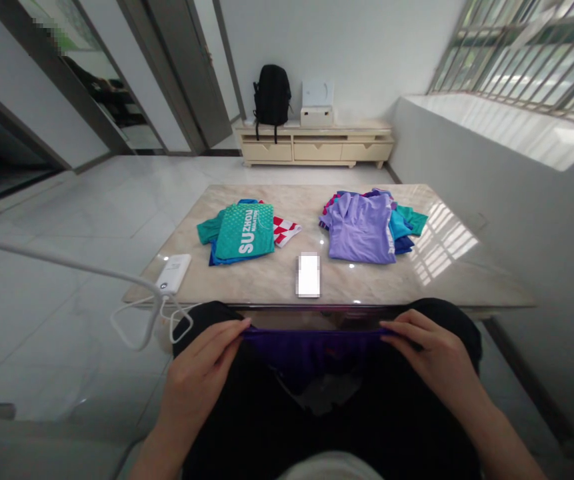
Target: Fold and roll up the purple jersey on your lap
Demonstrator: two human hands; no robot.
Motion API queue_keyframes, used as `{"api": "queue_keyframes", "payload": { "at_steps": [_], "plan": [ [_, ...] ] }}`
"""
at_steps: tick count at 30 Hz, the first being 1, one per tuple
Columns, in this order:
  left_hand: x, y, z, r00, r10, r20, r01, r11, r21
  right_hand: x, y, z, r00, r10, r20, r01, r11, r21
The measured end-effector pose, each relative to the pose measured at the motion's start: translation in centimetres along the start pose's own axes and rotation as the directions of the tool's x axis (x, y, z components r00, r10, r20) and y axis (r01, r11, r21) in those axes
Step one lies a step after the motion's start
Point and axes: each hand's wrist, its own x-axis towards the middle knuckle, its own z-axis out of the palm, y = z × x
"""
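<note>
Both hands are low at six o'clock, stretching a purple garment (311, 350) taut just below the near edge of the table (277, 277). The left hand (199, 370) pinches its left end, fingertips closed on the hem; the right hand (429, 357) pinches the right end the same way. Most of the cloth sags into dark shadow over the lap, so its shape is hard to make out. At eleven o'clock lies a folded green shirt (244, 230) hiding others beneath; at one o'clock, a lilac shirt (361, 227) tops a loose heap. A phone (309, 275), blurred out, sits dead centre. At nine o'clock a white charger (174, 272) trails a cable off the table.
</note>
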Motion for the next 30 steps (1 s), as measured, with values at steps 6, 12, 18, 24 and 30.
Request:
{"api": "queue_keyframes", "payload": {
  "at_steps": [6, 12, 18, 24, 30],
  "plan": [
    [0.3, 0.1, 0.2, 1.0, -0.002, -0.024, 0.001, 1.0, -0.02, 0.3, -0.3, -0.4, 0.995, 0.103, 0.006, -0.103, 0.994, 0.022],
    [-0.2, -0.3, 0.5, 1.0, -0.021, 0.019, 0.02, 0.999, 0.046, 0.3, 0.0, -0.8, 0.991, 0.095, 0.092, -0.107, 0.986, 0.13],
    [-0.6, 0.2, 0.6, 0.994, -0.111, 0.003, 0.111, 0.994, 0.003, 0.0, -0.7, -0.9, 0.995, 0.058, -0.078, -0.051, 0.995, 0.087],
    [-0.2, 2.1, 0.0, 0.984, -0.17, -0.046, 0.146, 0.935, -0.324, 0.3, -2.2, -2.0, 0.969, -0.192, -0.158, 0.229, 0.936, 0.268],
    [0.8, 4.2, 0.7, 0.992, -0.101, -0.078, 0.035, 0.805, -0.593, 1.6, -4.2, -2.0, 0.951, -0.275, -0.142, 0.309, 0.816, 0.489]
  ]
}}
